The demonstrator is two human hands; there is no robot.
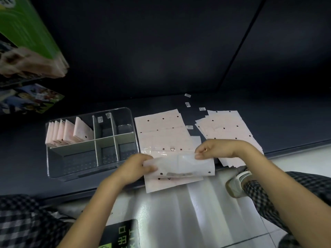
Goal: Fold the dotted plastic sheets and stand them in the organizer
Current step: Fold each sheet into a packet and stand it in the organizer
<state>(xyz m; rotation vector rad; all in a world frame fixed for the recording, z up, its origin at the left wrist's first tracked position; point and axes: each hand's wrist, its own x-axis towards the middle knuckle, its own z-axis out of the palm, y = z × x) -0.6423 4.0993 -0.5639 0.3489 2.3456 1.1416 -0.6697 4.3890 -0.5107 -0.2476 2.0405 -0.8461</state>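
Observation:
A pale pink plastic sheet with black dots (180,164) is held over the shelf's front edge, its upper part bent over toward me. My left hand (138,167) pinches its left edge and my right hand (213,149) pinches the folded top right corner. Under it lies a flat dotted sheet (161,131), and a fanned pile of more dotted sheets (227,126) lies to the right. The clear organizer (53,169) stands to the left; several folded sheets (68,134) stand upright in its back left compartment.
Small white labels (187,95) lie on the dark shelf behind the sheets. Green and printed boxes (30,33) hang at the upper left. My checked trouser legs and a shoe (236,183) are on the white floor below the shelf edge.

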